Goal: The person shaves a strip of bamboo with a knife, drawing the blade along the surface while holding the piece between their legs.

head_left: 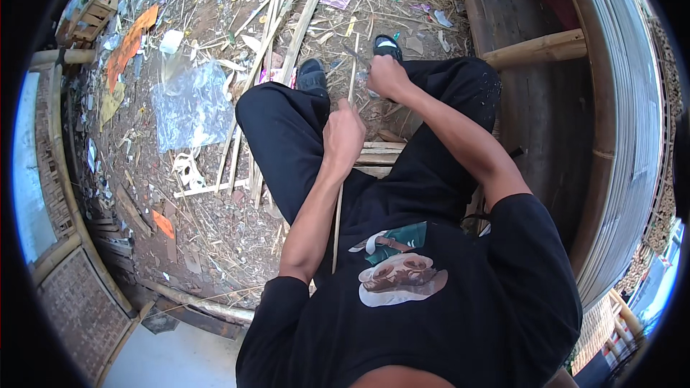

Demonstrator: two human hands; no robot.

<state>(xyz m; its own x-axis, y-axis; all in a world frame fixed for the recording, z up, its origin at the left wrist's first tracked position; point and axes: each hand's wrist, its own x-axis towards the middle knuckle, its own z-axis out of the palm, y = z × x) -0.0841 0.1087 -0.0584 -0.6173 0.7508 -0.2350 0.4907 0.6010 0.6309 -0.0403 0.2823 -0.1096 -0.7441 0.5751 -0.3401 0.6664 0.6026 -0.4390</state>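
Observation:
A long thin bamboo strip (338, 223) runs from against my shirt, between my legs, out past my feet. My left hand (343, 135) is closed around it at about knee height. My right hand (389, 77) is a fist a little farther out and to the right, gripping a knife. Only the narrow grey blade (351, 51) of the knife shows, pointing left and lying across the strip's far part; the handle is hidden in the fist. Dark sandals (312, 77) are on my feet, beyond both hands.
Split bamboo lengths (302, 29) lie on the littered dirt ahead and to the left. A crumpled clear plastic bag (192, 108) and orange scraps (131, 47) are at left. A bamboo pole frame (535, 49) stands close on my right, and a wooden crate (99, 3) sits far left.

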